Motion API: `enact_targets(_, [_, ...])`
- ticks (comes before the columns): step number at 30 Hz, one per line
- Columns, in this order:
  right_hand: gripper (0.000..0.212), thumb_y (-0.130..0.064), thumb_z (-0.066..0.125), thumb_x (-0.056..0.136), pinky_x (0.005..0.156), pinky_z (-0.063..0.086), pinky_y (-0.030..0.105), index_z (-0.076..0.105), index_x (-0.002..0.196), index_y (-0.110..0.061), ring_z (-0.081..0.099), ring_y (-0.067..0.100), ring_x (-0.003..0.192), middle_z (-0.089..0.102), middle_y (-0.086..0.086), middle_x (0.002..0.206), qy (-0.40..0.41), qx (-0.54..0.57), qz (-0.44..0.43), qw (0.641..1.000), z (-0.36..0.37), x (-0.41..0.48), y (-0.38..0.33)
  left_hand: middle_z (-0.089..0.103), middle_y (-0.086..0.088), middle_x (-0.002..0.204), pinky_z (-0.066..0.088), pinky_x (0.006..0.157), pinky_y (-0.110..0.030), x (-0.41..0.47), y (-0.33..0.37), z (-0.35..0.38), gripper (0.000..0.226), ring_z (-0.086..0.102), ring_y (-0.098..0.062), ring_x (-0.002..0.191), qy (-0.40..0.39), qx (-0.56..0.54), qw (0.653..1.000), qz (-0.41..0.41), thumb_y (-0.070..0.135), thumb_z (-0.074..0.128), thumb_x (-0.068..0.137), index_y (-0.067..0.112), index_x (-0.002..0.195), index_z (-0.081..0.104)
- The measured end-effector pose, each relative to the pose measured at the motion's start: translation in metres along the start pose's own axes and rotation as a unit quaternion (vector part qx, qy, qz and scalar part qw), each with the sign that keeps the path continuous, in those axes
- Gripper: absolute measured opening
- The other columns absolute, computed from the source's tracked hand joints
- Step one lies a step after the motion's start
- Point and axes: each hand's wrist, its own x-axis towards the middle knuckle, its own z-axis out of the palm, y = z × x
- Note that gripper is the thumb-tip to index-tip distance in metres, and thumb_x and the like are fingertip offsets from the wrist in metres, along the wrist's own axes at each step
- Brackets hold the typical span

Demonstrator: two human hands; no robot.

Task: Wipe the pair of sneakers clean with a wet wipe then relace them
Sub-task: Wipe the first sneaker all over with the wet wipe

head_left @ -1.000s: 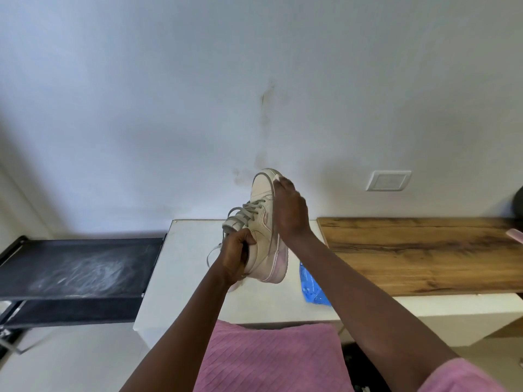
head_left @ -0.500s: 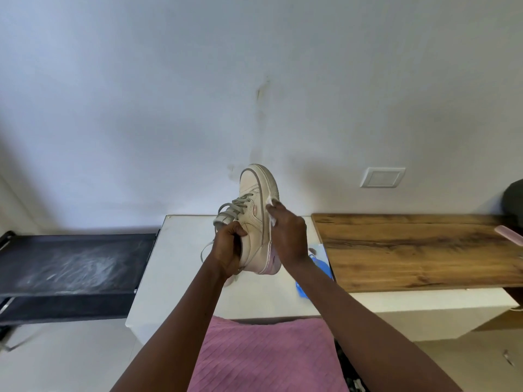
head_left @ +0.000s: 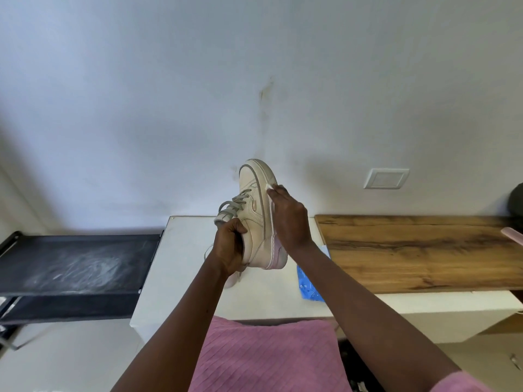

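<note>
Above the table [head_left: 266, 302], in front of the wall, I hold one sneaker [head_left: 254, 236] up with its toe pointing at the ceiling. My left hand [head_left: 229, 247] is curled tight round the heel end, fingers wrapped into the collar. My right hand [head_left: 288, 219] lies along the sole edge with fingers almost straight, pressing the wipe [head_left: 270, 188] flat against the rubber. My thumb is hidden, so I cannot tell whether it pinches the wipe as well.

I judge I am still in the wiping stage. This sneaker is only being cleaned along one side of its sole, and its grey laces [head_left: 235, 203] are still threaded, so relacing has not begun. Something pale pink shows under my left wrist, perhaps the other sneaker, but too little of it shows to be sure. A blue pack [head_left: 307, 284], likely the wipes, lies on the table beside my right forearm.

As for writing, I can read none. A small pink patch [head_left: 254, 205] on the sneaker's side is too small to make out, and the pack's print is a blur.
</note>
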Motion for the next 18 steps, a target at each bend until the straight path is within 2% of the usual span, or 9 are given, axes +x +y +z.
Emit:
enact_targets(3, [0.032, 0.006, 0.048, 0.078, 0.074, 0.057, 0.042, 0.070, 0.101, 0.001, 0.069, 0.031, 0.091, 0.068, 0.016, 0.110, 0.008, 0.029, 0.011, 0.999, -0.002, 0.015, 0.004, 0.062, -0.011, 0.088, 0.048, 0.075, -0.035, -0.004, -0.004, -0.001, 0.035, 0.058, -0.029, 0.079, 0.006, 0.014, 1.000, -0.003, 0.005, 0.040, 0.069, 0.005, 0.099, 0.059])
enact_targets(6, [0.032, 0.008, 0.050, 0.077, 0.080, 0.055, 0.034, 0.070, 0.101, 0.001, 0.068, 0.028, 0.095, 0.068, 0.015, 0.111, 0.002, 0.048, -0.008, 0.999, -0.004, 0.012, 0.006, 0.063, -0.011, 0.089, 0.049, 0.074, -0.035, -0.005, -0.006, -0.003, 0.050, 0.058, -0.029, 0.080, 0.007, 0.005, 1.000, 0.004, 0.007, 0.045, 0.054, 0.006, 0.102, 0.059])
enact_targets(9, [0.031, 0.007, 0.051, 0.077, 0.072, 0.056, 0.033, 0.072, 0.098, -0.002, 0.069, 0.026, 0.091, 0.069, 0.010, 0.110, 0.003, 0.037, -0.033, 0.999, -0.004, -0.004, 0.007, 0.064, -0.011, 0.087, 0.049, 0.072, -0.035, -0.001, -0.005, -0.005, 0.039, 0.059, -0.029, 0.079, 0.004, 0.010, 1.000, 0.010, 0.004, 0.040, 0.068, 0.005, 0.102, 0.059])
enact_targets(11, [0.032, -0.001, 0.045, 0.082, 0.068, 0.056, 0.030, 0.072, 0.097, -0.005, 0.070, 0.024, 0.089, 0.069, 0.007, 0.110, 0.008, 0.029, -0.047, 0.998, -0.003, -0.018, 0.008, 0.066, -0.010, 0.085, 0.048, 0.073, -0.036, 0.000, -0.003, -0.004, 0.038, 0.059, -0.030, 0.080, 0.002, 0.005, 1.000, 0.009, 0.000, 0.030, 0.077, 0.004, 0.101, 0.060])
enact_targets(14, [0.031, -0.003, 0.047, 0.081, 0.066, 0.054, 0.023, 0.073, 0.098, -0.007, 0.071, 0.020, 0.084, 0.070, 0.005, 0.109, 0.014, 0.032, -0.052, 0.998, -0.001, -0.039, 0.004, 0.070, -0.011, 0.083, 0.048, 0.080, -0.038, 0.001, 0.000, -0.003, 0.041, 0.061, -0.030, 0.084, -0.006, -0.015, 1.000, 0.006, 0.001, 0.026, 0.078, 0.003, 0.099, 0.062])
enact_targets(18, [0.027, 0.002, 0.059, 0.077, 0.067, 0.054, 0.023, 0.072, 0.099, -0.006, 0.070, 0.018, 0.087, 0.069, 0.006, 0.109, 0.015, 0.055, -0.098, 0.994, -0.001, -0.055, 0.000, 0.070, -0.014, 0.086, 0.046, 0.088, -0.041, 0.002, 0.008, -0.005, 0.044, 0.062, -0.031, 0.085, -0.009, -0.027, 1.000, 0.010, 0.003, 0.030, 0.073, 0.000, 0.104, 0.061])
